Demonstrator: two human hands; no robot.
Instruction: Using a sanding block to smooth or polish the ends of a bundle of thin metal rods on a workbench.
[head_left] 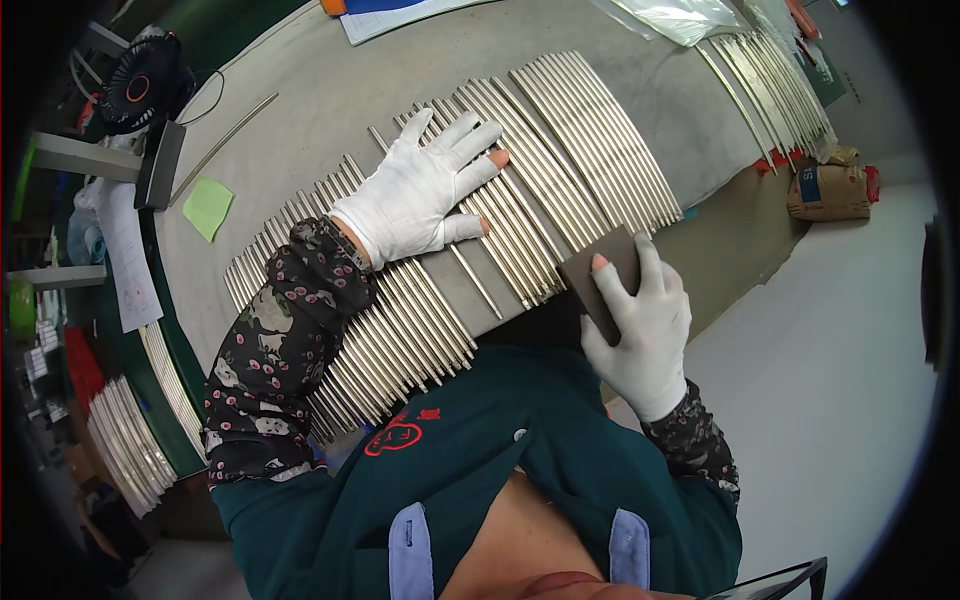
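Observation:
Slim silver metal rods (600,140) lie side by side in groups across the grey-covered table. My left hand (408,200), in a white glove with two bare fingertips, rests on the middle rods with its fingers spread. One single rod (476,283) lies apart, below that hand, with gaps on both sides. My right hand (650,335), gloved likewise, is closed around a dark grey-brown rectangular block (606,278), perhaps a sanding block. The block is at the near ends of the rods, by the table's front edge; I cannot tell whether it touches them. More rods (400,330) spread left under my left forearm.
Further rods (770,95) lie at the far right near clear plastic (670,18). A black fan (140,85), a loose rod (225,145) and a green paper note (208,208) are at the left. A rod bundle (130,445) stands lower left; a brown package (830,192) sits right.

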